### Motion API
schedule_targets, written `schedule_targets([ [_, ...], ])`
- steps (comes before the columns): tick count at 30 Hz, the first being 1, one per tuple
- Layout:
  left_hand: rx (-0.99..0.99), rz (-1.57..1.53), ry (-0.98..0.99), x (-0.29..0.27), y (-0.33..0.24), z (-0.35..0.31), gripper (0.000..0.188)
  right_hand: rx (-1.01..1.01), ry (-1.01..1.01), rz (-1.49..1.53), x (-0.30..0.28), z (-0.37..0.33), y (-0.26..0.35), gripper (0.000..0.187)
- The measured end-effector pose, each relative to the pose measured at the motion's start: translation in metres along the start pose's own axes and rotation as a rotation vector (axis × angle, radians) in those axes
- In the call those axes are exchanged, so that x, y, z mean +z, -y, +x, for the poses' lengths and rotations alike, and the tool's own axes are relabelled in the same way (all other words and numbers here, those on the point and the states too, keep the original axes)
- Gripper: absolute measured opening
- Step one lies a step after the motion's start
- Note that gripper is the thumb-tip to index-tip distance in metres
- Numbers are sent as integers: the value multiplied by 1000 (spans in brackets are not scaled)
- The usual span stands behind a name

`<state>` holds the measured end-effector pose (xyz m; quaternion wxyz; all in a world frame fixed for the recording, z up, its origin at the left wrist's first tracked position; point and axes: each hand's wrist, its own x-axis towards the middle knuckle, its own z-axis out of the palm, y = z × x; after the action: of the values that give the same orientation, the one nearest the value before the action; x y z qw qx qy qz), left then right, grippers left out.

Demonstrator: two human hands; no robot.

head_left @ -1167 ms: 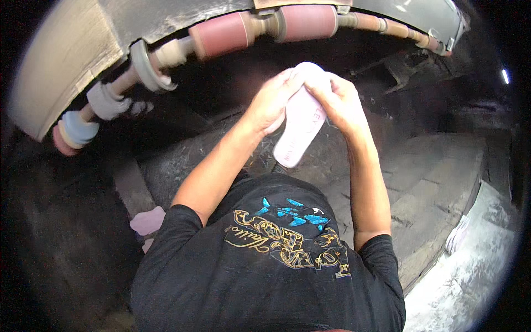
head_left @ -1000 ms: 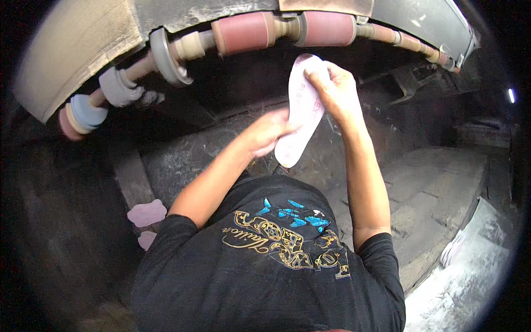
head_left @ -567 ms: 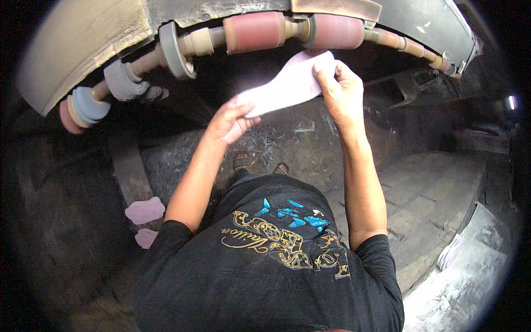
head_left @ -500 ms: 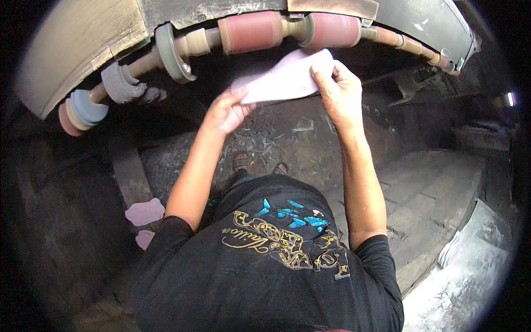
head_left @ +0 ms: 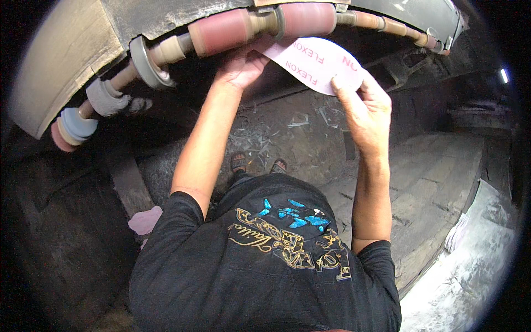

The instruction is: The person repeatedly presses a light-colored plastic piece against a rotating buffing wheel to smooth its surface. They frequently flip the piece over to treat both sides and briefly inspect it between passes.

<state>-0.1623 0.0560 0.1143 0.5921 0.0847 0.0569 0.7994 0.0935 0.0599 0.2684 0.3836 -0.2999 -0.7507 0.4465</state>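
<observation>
A thin pale-pink insole (head_left: 310,66) with reddish printing stretches between my two hands. My left hand (head_left: 241,71) grips its left end, with the fingertips partly hidden in shade under the machine. My right hand (head_left: 367,113) pinches the right end, thumb on top and fingers beneath. The insole's far edge meets the underside of a red sanding drum (head_left: 307,20), whose surface looks blurred as if turning. Left of it on the same shaft is a second red sanding drum (head_left: 220,32), just above my left hand.
Along the shaft sit a grey wheel (head_left: 145,63), a fuzzy grey roller (head_left: 105,97) and blue and red discs (head_left: 76,126). Pink cut pieces (head_left: 145,220) lie by my left elbow. A pale stack (head_left: 456,235) stands at the right. Scraps (head_left: 254,138) litter the floor by my feet.
Both hands have shifted right with the insole, my left hand also upward under the drum. The insole has turned, its right end now lower and its printed face showing.
</observation>
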Motion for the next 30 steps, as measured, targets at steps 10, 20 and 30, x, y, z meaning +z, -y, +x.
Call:
schedule_targets([
  [10, -278, 1310, -21, 47, 30, -98, 35, 307, -80, 223, -86, 10, -39, 26],
  [20, -18, 1874, -393, -47, 96, -270, 64, 732, 540, 265, 17, -37, -170, 32],
  [30, 128, 982, -1821, -275, 33, -516, 55, 366, 1296, -563, -15, -203, -428, 31],
])
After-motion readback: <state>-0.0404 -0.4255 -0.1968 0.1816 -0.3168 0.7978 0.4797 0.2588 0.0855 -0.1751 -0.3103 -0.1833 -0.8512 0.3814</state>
